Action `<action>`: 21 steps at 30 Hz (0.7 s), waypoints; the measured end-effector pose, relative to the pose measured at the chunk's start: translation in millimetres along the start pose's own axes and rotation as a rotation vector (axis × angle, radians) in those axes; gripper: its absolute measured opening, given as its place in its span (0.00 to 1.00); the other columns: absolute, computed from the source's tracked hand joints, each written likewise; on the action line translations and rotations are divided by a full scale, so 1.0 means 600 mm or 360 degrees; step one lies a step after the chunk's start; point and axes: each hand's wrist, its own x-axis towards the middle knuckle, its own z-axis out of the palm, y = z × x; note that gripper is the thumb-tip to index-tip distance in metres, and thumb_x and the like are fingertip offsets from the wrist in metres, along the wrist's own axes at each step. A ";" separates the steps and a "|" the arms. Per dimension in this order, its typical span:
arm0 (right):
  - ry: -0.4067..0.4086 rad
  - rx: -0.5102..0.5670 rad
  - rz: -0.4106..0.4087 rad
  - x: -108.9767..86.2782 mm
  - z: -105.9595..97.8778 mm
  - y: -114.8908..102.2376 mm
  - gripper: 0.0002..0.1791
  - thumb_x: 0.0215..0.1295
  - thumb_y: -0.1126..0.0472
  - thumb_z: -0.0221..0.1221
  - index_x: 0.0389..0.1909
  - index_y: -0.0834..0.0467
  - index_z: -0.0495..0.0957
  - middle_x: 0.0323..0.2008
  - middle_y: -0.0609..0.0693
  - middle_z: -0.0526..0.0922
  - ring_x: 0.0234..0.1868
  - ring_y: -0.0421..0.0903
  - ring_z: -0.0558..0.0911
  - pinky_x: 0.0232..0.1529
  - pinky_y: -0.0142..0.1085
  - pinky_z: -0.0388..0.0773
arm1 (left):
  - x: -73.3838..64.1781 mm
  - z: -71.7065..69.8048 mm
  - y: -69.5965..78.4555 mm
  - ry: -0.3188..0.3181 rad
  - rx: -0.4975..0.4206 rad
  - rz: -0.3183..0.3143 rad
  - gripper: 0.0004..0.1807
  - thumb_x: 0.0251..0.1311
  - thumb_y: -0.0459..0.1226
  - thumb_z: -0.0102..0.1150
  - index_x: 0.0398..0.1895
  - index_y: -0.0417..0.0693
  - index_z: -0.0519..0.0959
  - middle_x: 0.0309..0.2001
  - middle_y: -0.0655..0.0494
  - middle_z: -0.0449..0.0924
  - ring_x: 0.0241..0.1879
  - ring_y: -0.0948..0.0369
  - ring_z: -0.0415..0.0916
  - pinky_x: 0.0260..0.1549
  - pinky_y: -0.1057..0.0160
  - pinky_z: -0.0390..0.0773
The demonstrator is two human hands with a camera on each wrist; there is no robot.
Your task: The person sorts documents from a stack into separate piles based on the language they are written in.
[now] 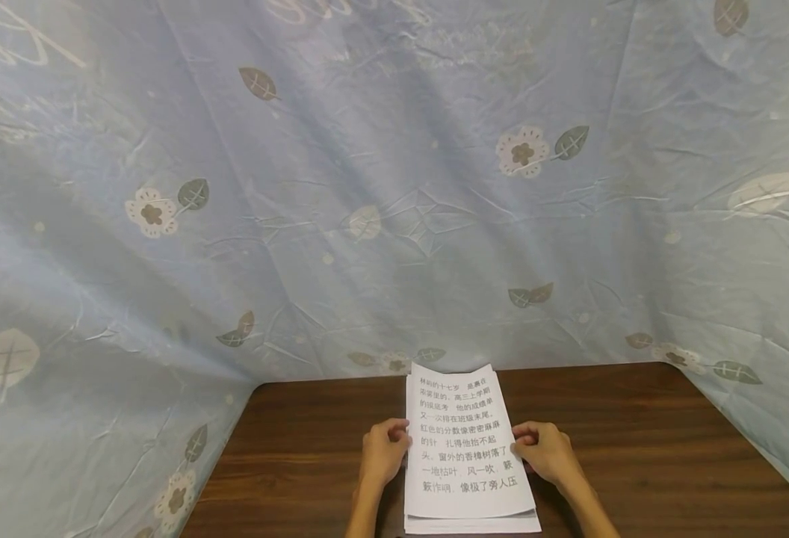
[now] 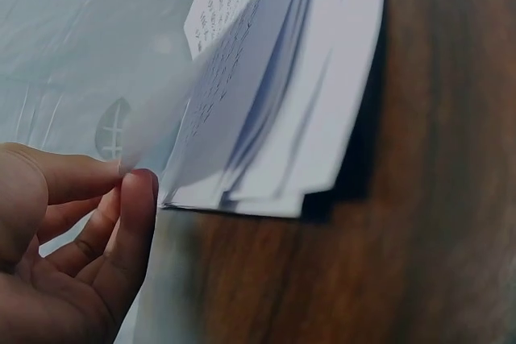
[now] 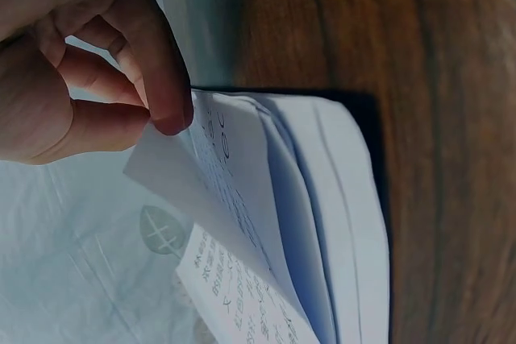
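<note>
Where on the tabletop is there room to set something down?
The table shows bare wood left of the left hand, bordered outward by the patterned cloth, and right of the right hand, likewise to the cloth. The middle is crowded: both hands flank the paper stack.

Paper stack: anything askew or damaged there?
Slightly askew: the top sheet has upturned far corners, and lower sheets stick out past its near edge, so edges don't line up. The left hand and right hand pinching paper may explain this. No tears show.
</note>
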 end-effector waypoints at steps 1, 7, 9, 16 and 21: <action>-0.0004 0.0004 0.0006 0.000 0.000 0.000 0.16 0.62 0.70 0.67 0.51 0.68 0.86 0.34 0.51 0.87 0.32 0.45 0.86 0.29 0.37 0.89 | 0.000 0.000 0.000 -0.0004 -0.0010 -0.0005 0.16 0.61 0.25 0.66 0.52 0.34 0.87 0.33 0.51 0.85 0.23 0.64 0.79 0.20 0.68 0.85; -0.0012 0.0011 0.0028 -0.001 -0.001 -0.001 0.15 0.63 0.70 0.67 0.51 0.67 0.86 0.34 0.51 0.86 0.33 0.45 0.85 0.30 0.38 0.89 | -0.001 -0.003 0.004 -0.0022 -0.0026 -0.0050 0.16 0.62 0.25 0.66 0.53 0.35 0.87 0.34 0.52 0.85 0.22 0.65 0.79 0.21 0.68 0.85; -0.0011 0.0014 0.0026 -0.001 0.000 0.000 0.15 0.63 0.70 0.67 0.51 0.67 0.86 0.34 0.51 0.87 0.33 0.45 0.85 0.30 0.38 0.89 | -0.002 -0.004 0.005 -0.0026 -0.0034 -0.0055 0.16 0.62 0.25 0.66 0.54 0.34 0.87 0.34 0.51 0.85 0.23 0.65 0.79 0.21 0.68 0.85; -0.0004 0.0027 0.0012 0.000 0.002 -0.001 0.15 0.63 0.69 0.68 0.50 0.66 0.86 0.34 0.50 0.87 0.33 0.45 0.85 0.30 0.38 0.89 | -0.002 -0.009 0.007 -0.0054 -0.0070 -0.0053 0.18 0.62 0.25 0.65 0.55 0.33 0.86 0.36 0.49 0.85 0.26 0.63 0.81 0.23 0.67 0.87; -0.0005 0.0033 0.0011 0.000 0.003 -0.004 0.15 0.63 0.70 0.68 0.50 0.66 0.87 0.33 0.50 0.86 0.32 0.45 0.85 0.29 0.38 0.88 | -0.002 -0.014 0.004 -0.0064 -0.0077 -0.0077 0.17 0.63 0.25 0.65 0.55 0.34 0.86 0.37 0.48 0.84 0.27 0.63 0.81 0.25 0.66 0.88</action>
